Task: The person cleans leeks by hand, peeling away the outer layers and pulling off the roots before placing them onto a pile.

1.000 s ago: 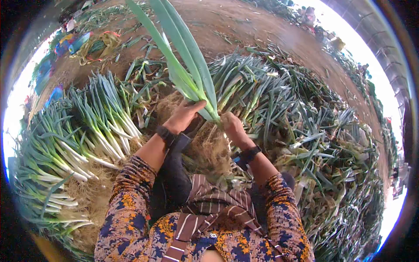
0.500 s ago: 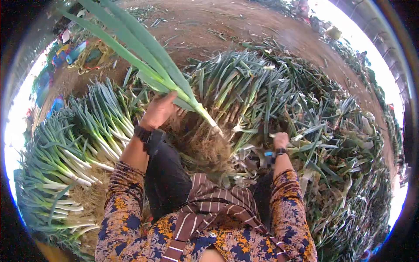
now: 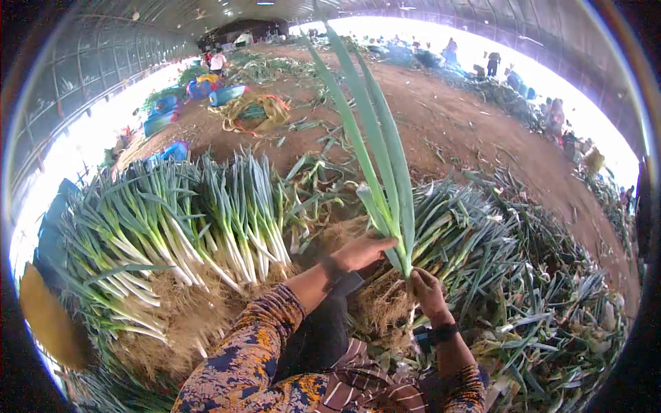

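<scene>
Upright in front of me stands one leek [image 3: 385, 179] with long green leaves. My left hand [image 3: 365, 251] is wrapped round it at the base of the leaves. My right hand [image 3: 428, 292] pinches the stem just below and to the right, its fingers closed on the leek. Under the hands lie leeks with brown roots, their leaves in a pile [image 3: 461, 227] reaching right. To the left, leeks with white stems [image 3: 179, 241] lie in rows, their roots [image 3: 186, 316] toward me.
Leaf scraps [image 3: 544, 344] cover the ground at the right. Beyond lie brown soil [image 3: 441, 117], blue bundles [image 3: 162, 113] and a tangle of netting [image 3: 255, 113]. A person in a light top [image 3: 217, 62] and a dark-clothed person [image 3: 494, 63] are far off.
The view has tilted up and turned left. My right hand has come up from the scraps to the leek's stem. The leek in my left hand now stands more upright.
</scene>
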Available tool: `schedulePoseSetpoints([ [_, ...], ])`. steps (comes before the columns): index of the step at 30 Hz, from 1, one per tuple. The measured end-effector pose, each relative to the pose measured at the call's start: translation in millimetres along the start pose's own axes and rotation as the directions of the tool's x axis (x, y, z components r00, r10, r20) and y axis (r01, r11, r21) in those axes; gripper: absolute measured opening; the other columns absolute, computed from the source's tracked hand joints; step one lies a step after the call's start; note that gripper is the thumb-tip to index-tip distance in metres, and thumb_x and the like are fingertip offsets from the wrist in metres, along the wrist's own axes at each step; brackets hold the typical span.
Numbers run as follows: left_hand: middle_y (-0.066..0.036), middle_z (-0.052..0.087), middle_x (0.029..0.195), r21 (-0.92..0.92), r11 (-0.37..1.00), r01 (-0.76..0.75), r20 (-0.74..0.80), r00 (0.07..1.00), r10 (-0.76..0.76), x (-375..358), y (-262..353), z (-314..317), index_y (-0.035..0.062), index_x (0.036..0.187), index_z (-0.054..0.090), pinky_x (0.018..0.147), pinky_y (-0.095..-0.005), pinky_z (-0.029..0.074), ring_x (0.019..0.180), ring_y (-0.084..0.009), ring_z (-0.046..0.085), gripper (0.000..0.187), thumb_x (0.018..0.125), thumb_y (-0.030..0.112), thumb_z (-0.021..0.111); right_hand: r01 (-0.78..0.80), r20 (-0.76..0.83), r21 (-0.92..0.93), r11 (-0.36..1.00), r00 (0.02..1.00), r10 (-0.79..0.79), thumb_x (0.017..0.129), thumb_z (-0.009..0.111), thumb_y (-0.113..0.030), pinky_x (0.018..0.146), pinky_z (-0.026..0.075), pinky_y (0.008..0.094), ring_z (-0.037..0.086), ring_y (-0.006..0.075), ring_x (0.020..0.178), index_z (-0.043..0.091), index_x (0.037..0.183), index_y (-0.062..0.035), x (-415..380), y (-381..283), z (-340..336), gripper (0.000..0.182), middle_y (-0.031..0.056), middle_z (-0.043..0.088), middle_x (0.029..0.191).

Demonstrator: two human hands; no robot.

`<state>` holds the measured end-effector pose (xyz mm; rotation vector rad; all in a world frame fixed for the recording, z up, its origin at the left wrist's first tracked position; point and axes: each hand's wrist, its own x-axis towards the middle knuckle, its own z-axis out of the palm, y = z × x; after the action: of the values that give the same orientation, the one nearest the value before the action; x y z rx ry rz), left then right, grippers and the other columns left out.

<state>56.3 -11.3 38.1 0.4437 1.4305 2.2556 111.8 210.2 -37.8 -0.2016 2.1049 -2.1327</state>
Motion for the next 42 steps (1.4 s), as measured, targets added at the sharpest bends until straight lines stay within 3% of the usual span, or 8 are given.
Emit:
schedulePoseSetpoints([
  [7,-0.004,0.060,0.106,-0.124,0.992,0.004,0.122,0.992,0.012,-4,-5,7,0.0055,0.114,0.054,0.086,-0.0321,0.045,0.096,-0.0178,0.057,0.037,0.079,0.007,0.067,-0.275,0.108,0.420,0.865,0.961,0.253,0.092,0.050,-0.025,0.065,0.049,0.0274,0.059,0.0151,0.071,0.053,0.108,0.0032,-28,-21,5,0.033,0.0071,0.061,0.086],
  [13,-0.006,0.061,0.106,-0.067,0.997,0.038,0.208,0.978,-0.024,-7,-1,17,0.0045,0.112,0.056,0.087,-0.0327,0.045,0.098,-0.0187,0.057,0.034,0.080,0.003,0.064,-0.017,0.136,0.107,0.994,0.991,0.003,0.092,0.051,-0.026,0.061,0.048,0.0264,0.057,0.0135,0.067,0.054,0.108,0.0007,-28,12,-5,0.032,0.0043,0.059,0.079],
  [15,-0.007,0.061,0.107,-0.069,0.995,0.069,0.211,0.976,-0.054,-3,-2,18,0.0026,0.114,0.056,0.089,-0.0352,0.044,0.101,-0.0208,0.056,0.032,0.083,0.007,0.061,-0.217,0.110,0.446,0.869,0.976,0.187,0.091,0.052,-0.025,0.063,0.048,0.0279,0.058,0.0159,0.069,0.054,0.112,0.0017,-36,3,2,0.034,0.0053,0.060,0.082],
  [21,-0.007,0.061,0.108,-0.220,0.969,0.114,0.276,0.960,-0.050,8,-23,19,0.0049,0.115,0.055,0.086,-0.0303,0.044,0.098,-0.0202,0.058,0.038,0.079,0.010,0.066,0.003,-0.104,0.132,0.991,0.995,0.011,0.093,0.038,-0.049,0.051,0.041,0.0257,0.050,0.0131,0.055,0.054,0.090,-0.0058,-13,97,-16,0.046,0.0027,0.053,0.067],
  [24,-0.002,0.060,0.101,-0.191,0.969,0.156,0.194,0.974,-0.119,8,-25,31,0.0067,0.121,0.050,0.081,-0.0299,0.046,0.091,-0.0136,0.058,0.043,0.081,0.015,0.066,-0.065,-0.189,0.290,0.955,0.974,0.124,0.094,0.037,-0.046,0.049,0.039,0.0259,0.046,0.0117,0.053,0.053,0.082,-0.0073,-36,5,19,0.043,0.0012,0.050,0.065],
  [27,0.001,0.056,0.100,0.103,0.979,-0.175,0.151,0.976,0.159,12,-47,41,0.0063,0.125,0.045,0.078,-0.0278,0.045,0.087,-0.0096,0.055,0.052,0.080,0.018,0.068,0.015,-0.330,0.192,0.981,0.943,0.050,0.095,0.037,-0.042,0.047,0.032,0.0223,0.040,0.0049,0.053,0.054,0.081,-0.0075,-32,16,15,0.041,-0.0035,0.048,0.064],
  [31,0.000,0.056,0.098,0.316,0.948,-0.037,-0.082,0.994,0.066,5,-67,59,0.0036,0.121,0.047,0.071,-0.0266,0.044,0.082,-0.0090,0.052,0.050,0.079,0.021,0.069,0.044,-0.445,-0.459,0.888,0.853,-0.272,0.094,0.041,-0.035,0.059,0.040,0.0351,0.051,0.0253,0.061,0.056,0.087,-0.0018,-28,29,15,0.037,0.0128,0.055,0.069],
  [42,-0.001,0.058,0.085,-0.158,0.984,0.088,-0.225,0.967,-0.122,8,-110,38,0.0067,0.098,0.057,0.066,-0.0296,0.045,0.076,-0.0132,0.055,0.018,0.084,0.018,0.061,-0.097,-0.450,-0.264,0.960,0.892,-0.034,0.094,0.043,-0.037,0.050,0.034,0.0353,0.039,0.0149,0.052,0.053,0.070,0.0052,-17,63,9,0.050,0.0087,0.045,0.054],
])
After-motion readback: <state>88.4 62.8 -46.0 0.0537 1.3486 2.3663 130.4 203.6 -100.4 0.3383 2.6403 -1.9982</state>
